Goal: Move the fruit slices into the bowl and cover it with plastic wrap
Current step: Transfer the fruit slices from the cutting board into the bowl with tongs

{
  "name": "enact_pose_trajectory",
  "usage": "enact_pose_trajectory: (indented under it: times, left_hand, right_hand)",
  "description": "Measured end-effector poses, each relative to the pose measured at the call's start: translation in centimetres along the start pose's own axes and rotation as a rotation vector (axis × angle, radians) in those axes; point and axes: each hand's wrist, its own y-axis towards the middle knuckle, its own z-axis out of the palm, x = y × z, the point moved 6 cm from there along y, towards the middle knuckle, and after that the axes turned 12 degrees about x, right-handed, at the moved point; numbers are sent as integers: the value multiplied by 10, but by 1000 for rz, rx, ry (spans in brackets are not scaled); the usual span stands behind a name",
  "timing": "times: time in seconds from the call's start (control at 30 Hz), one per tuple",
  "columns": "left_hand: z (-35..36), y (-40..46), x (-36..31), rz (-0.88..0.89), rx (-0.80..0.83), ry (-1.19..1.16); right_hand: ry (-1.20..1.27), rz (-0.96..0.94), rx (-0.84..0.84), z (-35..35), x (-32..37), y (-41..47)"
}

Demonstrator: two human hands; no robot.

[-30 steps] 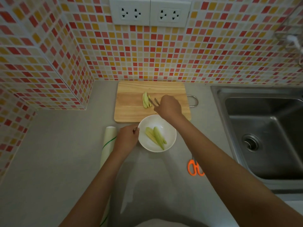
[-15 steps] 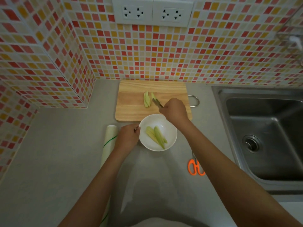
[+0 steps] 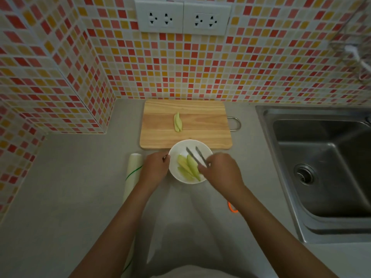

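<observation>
A white bowl [image 3: 181, 149] stands on the counter just in front of the wooden cutting board [image 3: 200, 129]. Several pale green fruit slices [image 3: 188, 167] lie in the bowl. More green slices [image 3: 177, 122] lie together on the board's middle. My left hand [image 3: 155, 167] holds the bowl's left rim. My right hand [image 3: 221, 172] grips metal tongs [image 3: 195, 156], whose two spread tips hang over the bowl with nothing between them. A roll of plastic wrap [image 3: 132, 173] lies on the counter left of my left hand, partly hidden by my forearm.
Orange-handled scissors [image 3: 232, 208] lie on the counter, mostly hidden under my right forearm. A steel sink [image 3: 321, 167] fills the right side. Tiled walls close off the back and left, with two sockets [image 3: 182, 18] above the board.
My right hand has pulled back from the cutting board to the bowl with the tongs. One slice fewer lies on the board, and the bowl holds one more. My left hand stays on the rim.
</observation>
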Motion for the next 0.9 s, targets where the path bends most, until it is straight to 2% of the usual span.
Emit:
enact_pose_trajectory:
  times: [0.17,0.37,0.9]
  left_hand:
    - [1,2,2,-6,16,12]
    - [1,2,4,-13,17,-12]
    - [2,4,5,-23,16,-1]
  right_hand:
    - [78,-31,-79,-23,30,65]
    - [21,-5,10,-10,49,124]
    - [-36,49,27,-3,49,135]
